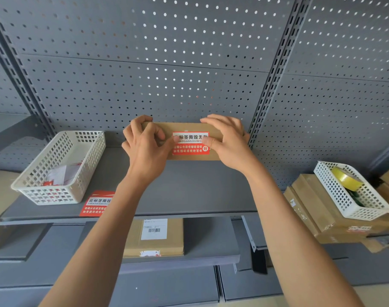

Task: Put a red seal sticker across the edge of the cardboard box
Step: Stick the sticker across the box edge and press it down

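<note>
Both bare forearms are reaching up from the bottom edge toward the grey metal shelf (189, 189). Below it a flat cardboard parcel (153, 237) with a white barcode label is lying on the lower shelf. Left hand (144, 149) is curling round the left end of the cardboard box (184, 127), thumb pressing the left edge of the red seal sticker (191, 143). Right hand (228, 142) is gripping the right end, thumb pressing the sticker's right edge. Box is standing on its long side at the back of the shelf, against the perforated grey panel (189, 63); sticker is sitting on the face toward the camera, glossy red with a white band and printed characters. Left of the hands, a white plastic lattice basket (60, 169) is holding loose red-and-white stickers; a spare red sticker (97, 204) is lying flat just beside it. Far right, another white basket (353, 191) with a yellow tape roll (346, 180) is resting on stacked brown cartons (322, 213)
</note>
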Motion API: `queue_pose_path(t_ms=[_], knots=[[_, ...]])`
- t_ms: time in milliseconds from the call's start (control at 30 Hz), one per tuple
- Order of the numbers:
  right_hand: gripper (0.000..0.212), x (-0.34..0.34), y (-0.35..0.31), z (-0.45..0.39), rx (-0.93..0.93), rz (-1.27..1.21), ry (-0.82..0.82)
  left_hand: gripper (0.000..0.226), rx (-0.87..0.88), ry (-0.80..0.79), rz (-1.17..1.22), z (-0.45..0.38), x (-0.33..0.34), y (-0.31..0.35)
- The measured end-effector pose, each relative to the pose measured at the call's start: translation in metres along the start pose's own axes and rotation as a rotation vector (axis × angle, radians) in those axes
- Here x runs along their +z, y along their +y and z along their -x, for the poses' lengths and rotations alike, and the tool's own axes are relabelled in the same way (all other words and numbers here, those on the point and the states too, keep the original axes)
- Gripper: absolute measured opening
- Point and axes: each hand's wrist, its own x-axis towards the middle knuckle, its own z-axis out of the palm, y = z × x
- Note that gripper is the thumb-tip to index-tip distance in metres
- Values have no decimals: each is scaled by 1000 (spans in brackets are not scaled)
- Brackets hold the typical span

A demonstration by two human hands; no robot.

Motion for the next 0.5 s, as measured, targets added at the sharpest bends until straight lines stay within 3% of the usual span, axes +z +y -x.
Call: queue_pose_path(t_ms=[233, 300, 500], knots=[[45, -8, 3, 1, 8, -121, -36, 28, -20, 12, 46, 1, -1, 3], [33, -4, -1, 1, 29, -130, 18, 36, -55, 56, 38, 2, 2, 9], [48, 23, -18, 0, 101, 74, 318, 58, -100, 184, -14, 0, 13, 18]])
